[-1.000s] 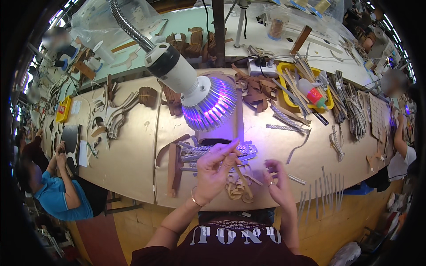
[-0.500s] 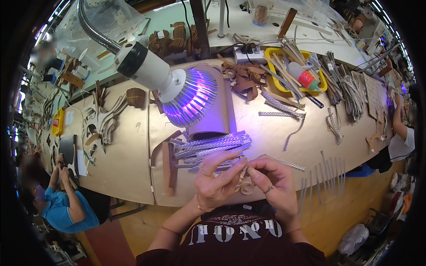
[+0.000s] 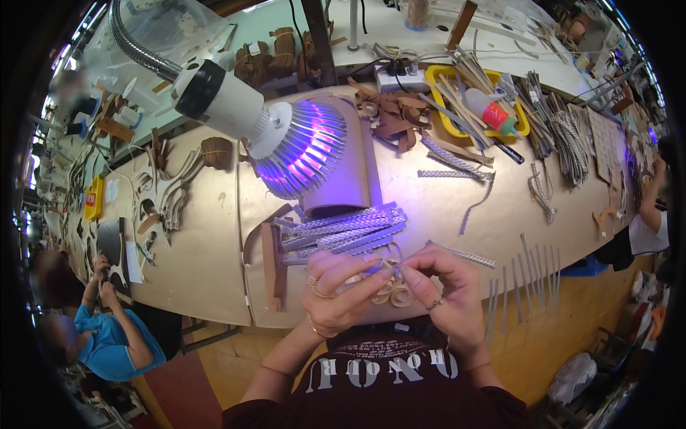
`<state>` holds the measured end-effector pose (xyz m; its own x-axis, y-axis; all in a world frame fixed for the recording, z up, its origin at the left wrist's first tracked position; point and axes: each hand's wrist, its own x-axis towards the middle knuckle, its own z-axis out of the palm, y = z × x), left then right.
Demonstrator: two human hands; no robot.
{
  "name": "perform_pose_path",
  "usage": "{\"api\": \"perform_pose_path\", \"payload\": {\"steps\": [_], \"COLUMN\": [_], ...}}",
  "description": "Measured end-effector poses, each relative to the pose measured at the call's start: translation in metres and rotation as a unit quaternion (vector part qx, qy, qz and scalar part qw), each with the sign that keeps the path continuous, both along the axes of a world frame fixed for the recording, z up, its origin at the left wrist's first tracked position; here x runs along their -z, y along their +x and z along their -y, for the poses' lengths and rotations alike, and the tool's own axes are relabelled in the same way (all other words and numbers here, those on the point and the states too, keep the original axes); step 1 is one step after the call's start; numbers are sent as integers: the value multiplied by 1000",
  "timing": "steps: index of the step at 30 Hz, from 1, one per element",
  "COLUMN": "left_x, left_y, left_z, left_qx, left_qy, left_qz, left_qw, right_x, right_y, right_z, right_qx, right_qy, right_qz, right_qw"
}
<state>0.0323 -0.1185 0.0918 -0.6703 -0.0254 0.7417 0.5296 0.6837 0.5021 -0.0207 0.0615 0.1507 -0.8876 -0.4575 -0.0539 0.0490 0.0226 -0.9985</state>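
My left hand (image 3: 336, 289) and my right hand (image 3: 450, 293) meet above the front edge of the table, thumbs and fingertips pinched close together. Between them is a thin pale strip (image 3: 391, 263), partly covered by the fingers. Curled beige strips (image 3: 400, 294) show just below the fingertips. Directly beyond my left hand lies a pile of braided grey-and-white straps (image 3: 343, 230). A single braided strap (image 3: 464, 256) extends past my right fingers.
A lamp (image 3: 300, 150) with a finned head glows violet over a curved brown block (image 3: 350, 143). Brown leather strips (image 3: 273, 268) lie left of the pile. A yellow tray (image 3: 525, 129) holds strips and a bottle. Grey strips (image 3: 536, 275) hang off the front edge. Co-workers sit at both sides.
My left hand has shifted slightly left and down, and its fingers have folded in more. More of the curled beige strips now shows between the hands. The view has shifted slightly.
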Motion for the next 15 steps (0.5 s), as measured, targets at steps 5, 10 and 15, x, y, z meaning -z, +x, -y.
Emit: {"api": "perform_pose_path", "payload": {"steps": [5, 10, 15], "left_x": [3, 3, 1], "left_y": [1, 0, 0], "left_z": [2, 6, 6], "left_qx": [0, -16, -38], "left_qy": [-31, -46, -64], "left_qz": [19, 1, -25], "left_qw": [999, 999, 997], "right_x": [-1, -1, 0], "right_y": [1, -3, -4], "right_z": [2, 0, -2], "right_qx": [12, -15, -49], "right_qy": [-37, -1, -8], "right_qz": [99, 70, 110], "right_qw": [994, 997, 993]}}
